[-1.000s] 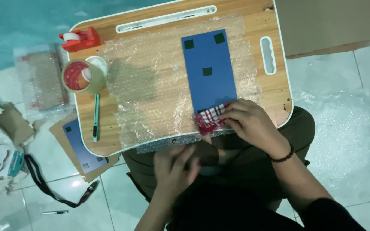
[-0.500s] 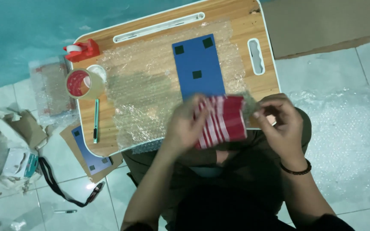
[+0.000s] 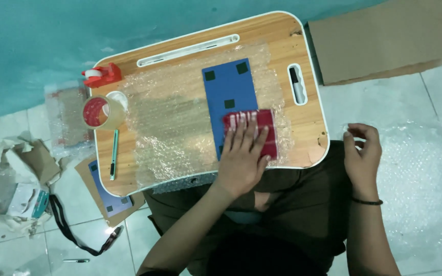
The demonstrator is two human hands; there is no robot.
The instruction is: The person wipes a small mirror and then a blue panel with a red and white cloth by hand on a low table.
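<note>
- left hand (image 3: 242,156) lies flat, fingers spread wide, pressing a red striped packet (image 3: 251,132) onto the blue card (image 3: 229,92); the card lies on a bubble wrap sheet (image 3: 175,120) spread over the wooden lap desk (image 3: 310,122)
- right hand (image 3: 362,151) hangs off the desk's right edge, fingers loosely curled, holding nothing visible
- tape roll (image 3: 98,112), red dispenser (image 3: 102,75) and a green pen (image 3: 113,153) sit at the desk's left side

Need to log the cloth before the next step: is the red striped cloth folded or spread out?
Folded. The red striped cloth lies as a compact rectangle on the blue board, pressed flat under the left hand.
</note>
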